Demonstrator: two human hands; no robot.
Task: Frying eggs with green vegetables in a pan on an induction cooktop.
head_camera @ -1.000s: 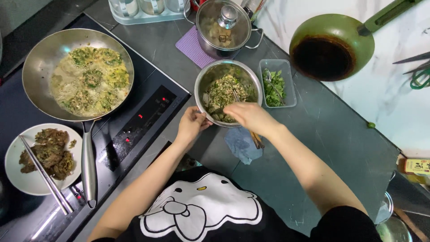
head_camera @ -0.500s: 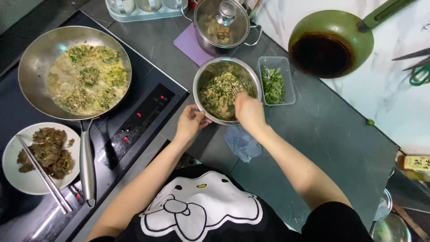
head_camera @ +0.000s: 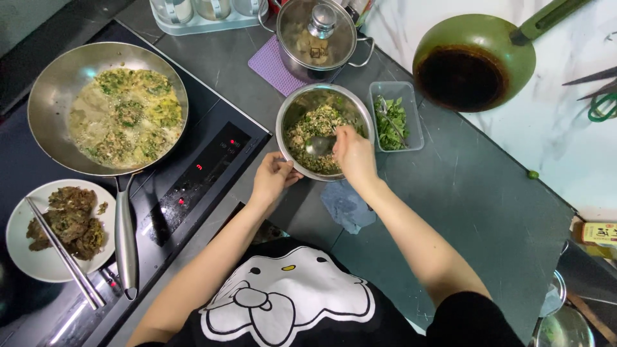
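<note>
At counter centre, seen from the head camera: round stainless-steel mixing bowl (head_camera: 325,130) of chopped green-and-pale filling, standing on the dark grey counter (head_camera: 475,212). Left hand (head_camera: 273,178) curled around the near rim, fingers closed on the bowl's edge. Right hand (head_camera: 354,154) over the bowl, fingers wrapped shut on the handle of a metal spoon (head_camera: 319,146), its scoop resting in the mixture. Just beside the bowl, to its right, a clear rectangular plastic tub of green herbs (head_camera: 397,117); behind, a lidded steel pot (head_camera: 317,37) on a purple mat; further right, a green pan with dark sauce (head_camera: 473,62). Below the bowl, a crumpled blue cloth (head_camera: 347,207). Off to the left, a steel frying pan of egg and greens (head_camera: 110,108) on the black induction hob (head_camera: 193,180), and a white plate of dark cooked food with chopsticks (head_camera: 58,230).

Probably a light, rigid bowl with smooth, slippery sides, likely to slide or spin under stirring; best held at the rolled rim. Filling soft, moist, clumping. Spoon stiff, best gripped mid-handle.
</note>
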